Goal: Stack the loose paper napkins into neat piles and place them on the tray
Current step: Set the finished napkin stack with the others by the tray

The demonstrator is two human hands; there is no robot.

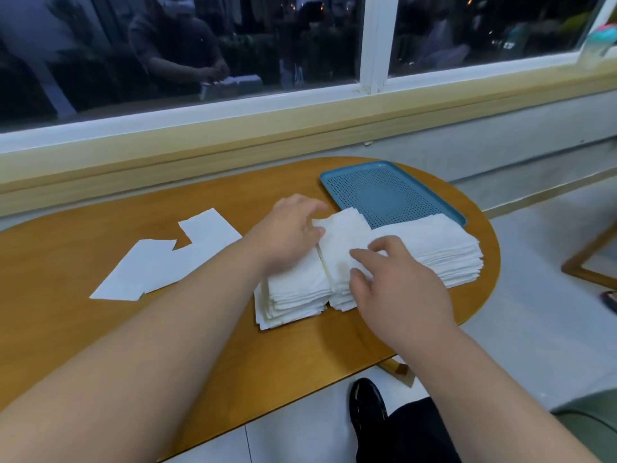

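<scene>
Forearms reach to the middle napkin pile point(344, 252): left hand point(290, 232) curls round its far edge, right hand point(397, 282) presses flat-fingered, likely squaring it. It sits on the bench point(200, 329) beside the teal tray point(384, 195).

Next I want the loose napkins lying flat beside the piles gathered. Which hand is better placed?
Left. The loose napkins lie left of the piles, nearer the left hand; the right hand would probably have to cross over the piles.
</scene>
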